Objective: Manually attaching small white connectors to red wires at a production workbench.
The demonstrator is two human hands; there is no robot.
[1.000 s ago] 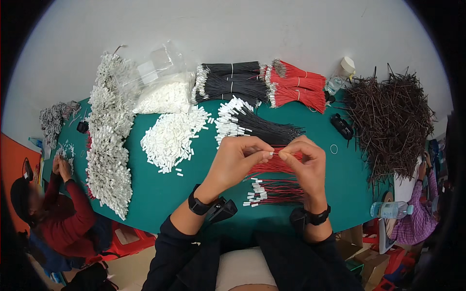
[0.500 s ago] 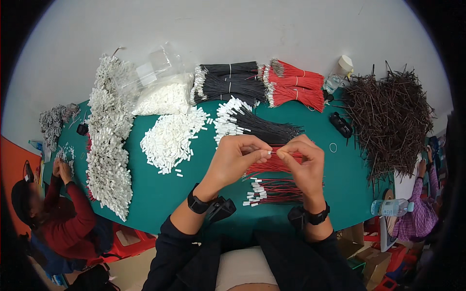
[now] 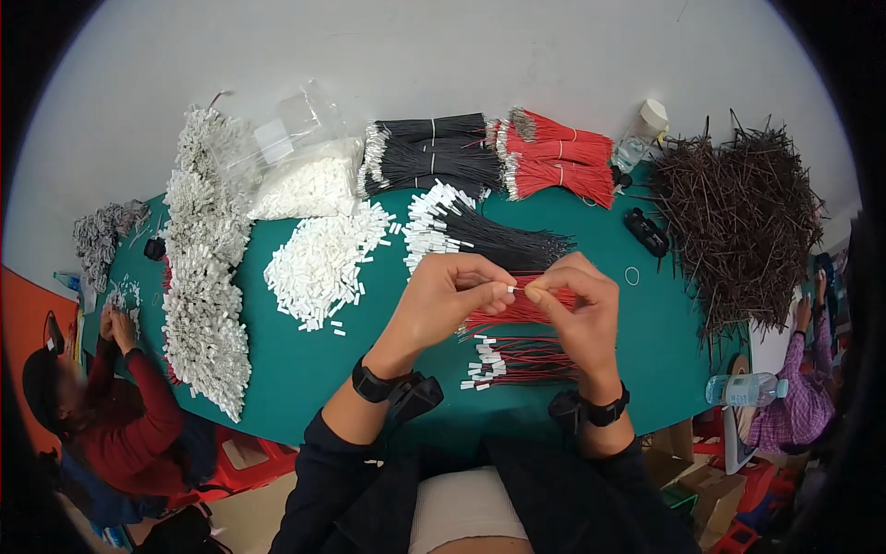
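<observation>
Over the middle of the green table, my left hand (image 3: 434, 300) pinches a small white connector housing (image 3: 511, 290) between thumb and fingertips. My right hand (image 3: 583, 309) is closed in a pinch just beside it, on the end of a thin wire that meets the housing; how far the wire sits inside is too small to tell. Under the hands lie loose red wires (image 3: 489, 319). Beyond them is a fan of black wires (image 3: 498, 231) with white housings at their left ends. Closer to me rests a small group of red and dark wires (image 3: 535, 360) tipped with white housings.
Left of my hands is a pile of loose white housings (image 3: 318, 268), with a plastic bag (image 3: 309, 180) of more behind it. Tied black bundles (image 3: 438, 166) and red bundles (image 3: 563, 171) line the back. A brown wire heap (image 3: 738, 231) and a bottle (image 3: 743, 390) stand right. Co-workers sit both sides.
</observation>
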